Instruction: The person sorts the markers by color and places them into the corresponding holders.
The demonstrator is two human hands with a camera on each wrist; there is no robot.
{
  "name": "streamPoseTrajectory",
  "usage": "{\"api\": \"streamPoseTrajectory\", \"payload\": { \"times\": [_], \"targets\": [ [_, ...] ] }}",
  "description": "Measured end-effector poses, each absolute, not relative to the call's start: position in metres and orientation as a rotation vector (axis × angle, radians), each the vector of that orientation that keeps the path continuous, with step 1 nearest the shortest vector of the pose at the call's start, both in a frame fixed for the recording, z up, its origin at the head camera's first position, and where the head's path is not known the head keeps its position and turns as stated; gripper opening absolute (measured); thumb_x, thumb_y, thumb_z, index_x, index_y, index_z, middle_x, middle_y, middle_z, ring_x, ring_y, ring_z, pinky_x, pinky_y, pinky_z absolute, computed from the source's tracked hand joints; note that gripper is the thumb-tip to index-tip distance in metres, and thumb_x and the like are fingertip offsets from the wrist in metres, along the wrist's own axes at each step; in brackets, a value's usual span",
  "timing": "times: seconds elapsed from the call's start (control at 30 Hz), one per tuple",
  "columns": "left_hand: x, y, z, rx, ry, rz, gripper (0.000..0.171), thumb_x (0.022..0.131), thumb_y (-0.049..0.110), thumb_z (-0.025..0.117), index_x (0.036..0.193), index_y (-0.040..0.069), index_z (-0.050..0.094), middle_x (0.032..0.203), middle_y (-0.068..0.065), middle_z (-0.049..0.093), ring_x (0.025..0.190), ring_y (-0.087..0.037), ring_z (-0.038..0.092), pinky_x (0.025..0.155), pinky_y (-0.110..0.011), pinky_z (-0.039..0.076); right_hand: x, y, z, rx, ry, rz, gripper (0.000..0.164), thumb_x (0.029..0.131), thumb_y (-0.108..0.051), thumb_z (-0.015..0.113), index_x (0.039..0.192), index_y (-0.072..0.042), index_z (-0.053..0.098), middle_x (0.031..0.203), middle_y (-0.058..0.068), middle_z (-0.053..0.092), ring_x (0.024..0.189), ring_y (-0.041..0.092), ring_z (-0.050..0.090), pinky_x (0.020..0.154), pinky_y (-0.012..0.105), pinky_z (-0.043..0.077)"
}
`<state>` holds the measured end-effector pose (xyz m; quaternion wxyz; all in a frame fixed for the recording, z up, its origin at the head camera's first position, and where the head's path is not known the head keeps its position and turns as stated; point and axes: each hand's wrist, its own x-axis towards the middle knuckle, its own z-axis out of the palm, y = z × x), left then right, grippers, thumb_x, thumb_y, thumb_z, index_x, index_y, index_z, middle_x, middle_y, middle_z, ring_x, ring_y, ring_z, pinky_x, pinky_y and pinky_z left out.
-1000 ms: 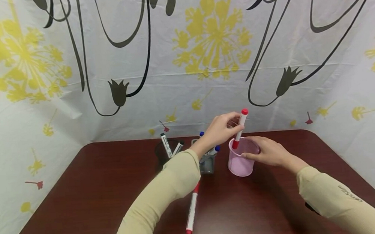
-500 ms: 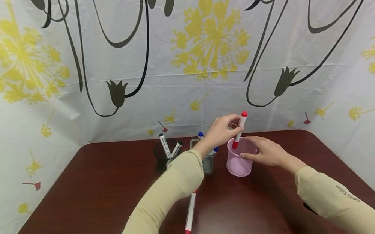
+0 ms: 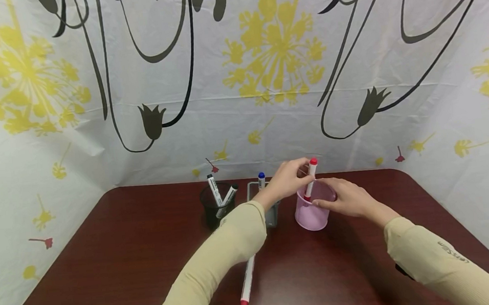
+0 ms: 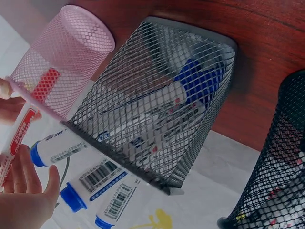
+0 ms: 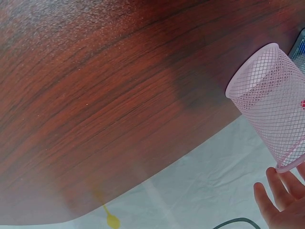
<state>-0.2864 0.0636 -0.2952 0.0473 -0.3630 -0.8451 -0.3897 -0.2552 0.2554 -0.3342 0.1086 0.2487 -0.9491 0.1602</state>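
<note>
My left hand (image 3: 289, 180) pinches a red-capped white marker (image 3: 312, 166) near its upper end. The marker's lower red end is inside the pink mesh pen holder (image 3: 312, 218), seen through the mesh (image 4: 71, 90) in the left wrist view. My right hand (image 3: 350, 197) holds that holder by its rim, thumb toward me and fingers on the far side. In the right wrist view, fingertips (image 5: 270, 172) touch the rim. The pen holder stands upright on the table.
Left of the pink holder stands a grey mesh holder (image 3: 272, 217) with several blue-capped markers (image 4: 97, 179), partly behind my left wrist. A black mesh holder (image 3: 212, 217) with dark-capped markers is farther left. Another red marker (image 3: 248, 282) lies on the dark wooden table (image 3: 106, 278).
My left hand has lowered the red marker deeper into the pink pen holder. My right hand has stayed on the rim.
</note>
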Motion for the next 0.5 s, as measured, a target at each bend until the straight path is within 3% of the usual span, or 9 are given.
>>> {"api": "streamPoseTrajectory", "payload": {
  "times": [0.5],
  "targets": [
    [-0.285,0.062,-0.308,-1.079,-2.650,-1.110,0.027,0.083,0.017,0.062,0.108,0.007,0.058,0.087,0.001,0.063,0.078,-0.003,0.056,0.067,-0.014,0.041,-0.255,0.255,-0.334,0.725,-2.796,0.449,0.068,0.076,-0.053,0.059,0.122,-0.003,0.050,0.114,0.013,0.054,0.103,0.029,0.049,0.077,0.048,0.041]
  ]
}}
